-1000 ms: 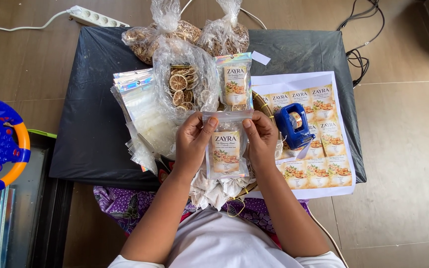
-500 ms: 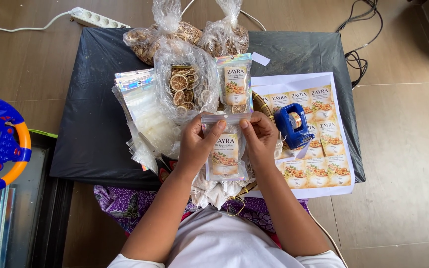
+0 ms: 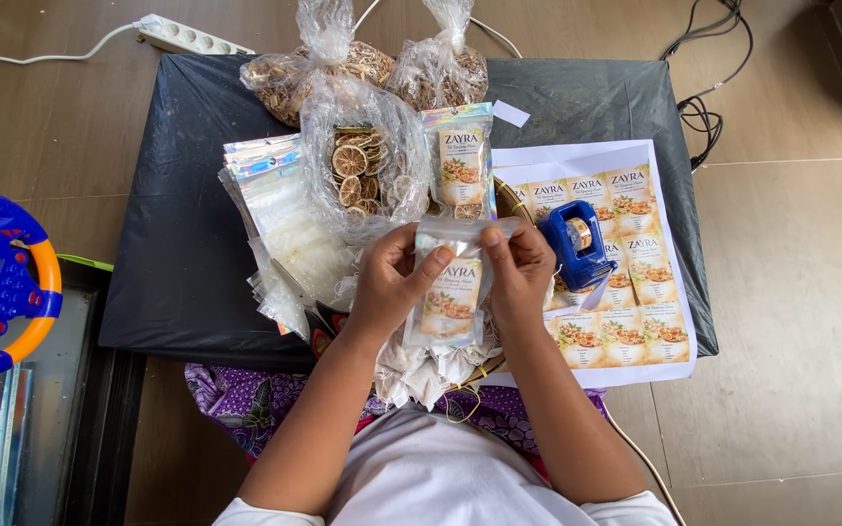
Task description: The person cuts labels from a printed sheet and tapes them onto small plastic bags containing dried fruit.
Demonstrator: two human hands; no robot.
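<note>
Tiled flooring is surrounding a low table draped in a black cloth (image 3: 177, 244), which is bearing tied bags of dried slices (image 3: 367, 166), a stack of clear pouches (image 3: 280, 209), a sheet of printed labels (image 3: 635, 292) and a blue tape dispenser (image 3: 577, 244). Both hands are gripping one small labelled pouch (image 3: 450, 292) just above the table's near edge, between the clear pouches and the dispenser. The left hand (image 3: 392, 282) is curling closed around the pouch's left edge, thumb lying across its front, while the right hand (image 3: 518, 273) is pinching the top right corner between thumb and fingertips.

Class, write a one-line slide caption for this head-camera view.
Both hands, left hand and right hand, hold a labelled clear pouch above a black-covered table.
</note>
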